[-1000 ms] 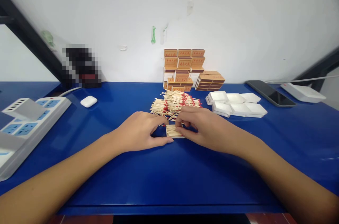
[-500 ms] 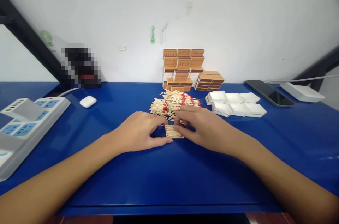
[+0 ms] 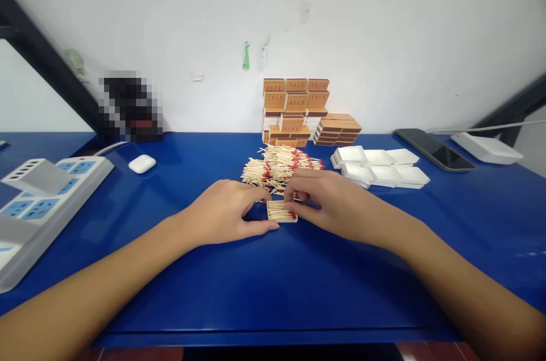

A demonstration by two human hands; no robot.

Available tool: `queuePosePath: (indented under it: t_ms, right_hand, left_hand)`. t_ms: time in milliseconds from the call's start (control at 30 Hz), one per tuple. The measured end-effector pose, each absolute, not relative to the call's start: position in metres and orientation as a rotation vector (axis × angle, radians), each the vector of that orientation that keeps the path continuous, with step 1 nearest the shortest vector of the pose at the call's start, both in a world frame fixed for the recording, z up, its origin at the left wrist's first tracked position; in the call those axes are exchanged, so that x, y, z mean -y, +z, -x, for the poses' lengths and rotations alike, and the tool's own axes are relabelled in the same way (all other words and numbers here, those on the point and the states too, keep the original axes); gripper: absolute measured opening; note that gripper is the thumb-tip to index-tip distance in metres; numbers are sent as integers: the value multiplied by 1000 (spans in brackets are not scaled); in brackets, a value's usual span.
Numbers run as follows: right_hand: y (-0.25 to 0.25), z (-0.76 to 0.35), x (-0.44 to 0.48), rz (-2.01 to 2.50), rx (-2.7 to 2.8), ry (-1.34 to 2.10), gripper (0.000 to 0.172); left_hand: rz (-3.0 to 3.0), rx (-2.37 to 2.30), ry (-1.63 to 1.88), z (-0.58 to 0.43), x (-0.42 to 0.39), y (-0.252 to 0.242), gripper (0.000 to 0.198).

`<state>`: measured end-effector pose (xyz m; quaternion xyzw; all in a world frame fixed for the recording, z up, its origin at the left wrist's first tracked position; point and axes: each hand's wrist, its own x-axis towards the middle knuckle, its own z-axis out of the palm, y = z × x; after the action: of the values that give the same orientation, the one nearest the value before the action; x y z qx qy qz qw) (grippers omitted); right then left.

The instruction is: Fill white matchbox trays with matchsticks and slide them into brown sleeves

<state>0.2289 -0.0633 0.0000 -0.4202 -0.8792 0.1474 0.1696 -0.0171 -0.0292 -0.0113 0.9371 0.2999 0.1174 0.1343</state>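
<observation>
A small white matchbox tray (image 3: 282, 220), filled with a layer of red-tipped matches (image 3: 279, 210), lies on the blue table in front of me. My left hand (image 3: 228, 210) steadies its left end, fingertips on the far side and thumb on the near side. Over the tray's right part, my right hand (image 3: 326, 199) has thumb and fingers pinched down on matches; how many are between the fingertips is hidden. Just behind the tray lies a large heap of loose matches (image 3: 277, 165), partly covered by my right hand.
Printed matchboxes (image 3: 296, 100) are stacked against the wall, with more boxes (image 3: 338, 131) beside them. White empty trays (image 3: 379, 166) sit to the right, near a phone (image 3: 435, 149) and a white device (image 3: 486, 148). A power strip (image 3: 63, 190) and white earbud case (image 3: 142, 164) are at left.
My right hand has shifted slightly right along the tray, uncovering the red match heads at its right end. My left hand has stayed in place.
</observation>
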Motion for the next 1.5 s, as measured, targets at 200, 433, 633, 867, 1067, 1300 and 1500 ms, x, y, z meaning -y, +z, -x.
queuePosePath:
  t_ms: [200, 433, 633, 867, 1067, 1300, 1500]
  right_hand:
    - [4, -236, 61, 1171, 2489, 352, 10]
    - [8, -237, 61, 1169, 2396, 310, 8]
    - [-2, -227, 62, 1111, 2454, 451, 11]
    - [-3, -228, 61, 1111, 2450, 461, 8]
    - [-3, -224, 64, 1102, 2429, 439, 10]
    - [19, -275, 40, 1325, 2228, 151, 18]
    - [44, -351, -13, 1600, 2000, 31, 28]
  left_hand:
    - [-2725, -870, 350, 17, 30, -12, 36]
    - [-2738, -857, 364, 17, 30, -11, 36]
    - [-2731, -876, 356, 18, 31, -12, 37]
    - [-2724, -858, 372, 17, 33, -12, 36]
    - [-2738, -860, 378, 18, 31, -12, 35]
    - [-2753, -860, 451, 20, 29, -13, 35]
    - [-2736, -847, 411, 21, 29, -15, 38]
